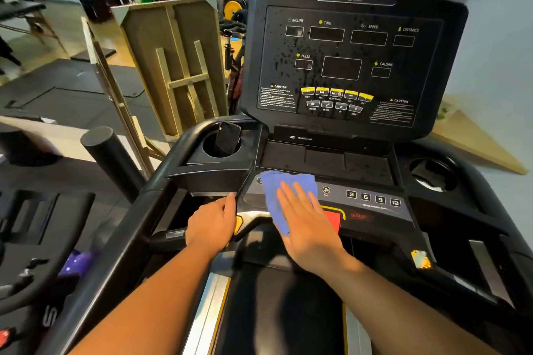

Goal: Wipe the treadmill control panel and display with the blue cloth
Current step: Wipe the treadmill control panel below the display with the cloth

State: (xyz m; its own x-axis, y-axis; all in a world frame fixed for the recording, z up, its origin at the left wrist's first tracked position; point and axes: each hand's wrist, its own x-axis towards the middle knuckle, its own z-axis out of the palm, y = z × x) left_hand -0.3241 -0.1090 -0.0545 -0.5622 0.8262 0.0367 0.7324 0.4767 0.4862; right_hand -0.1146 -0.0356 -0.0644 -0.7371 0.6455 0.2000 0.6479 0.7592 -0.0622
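The blue cloth (pixel 281 190) lies on the left part of the treadmill's lower control panel (pixel 372 199), and my right hand (pixel 308 222) presses it flat with straight fingers. My hand partly covers the red stop button (pixel 333 220). Just left of the panel, my left hand (pixel 213 222) rests on the console edge by the handlebar, fingers curled over it. Above stands the upright black display (pixel 346 66), speckled with droplets, with yellow buttons (pixel 336 94) along its lower part.
Cup holders sit either side of the console; the left one (pixel 220 147) holds a dark phone-like object, the right one (pixel 432 174) a scrap of something pale. A folded wooden table (pixel 178 66) leans left of the treadmill. Another machine (pixel 43 239) stands at the left.
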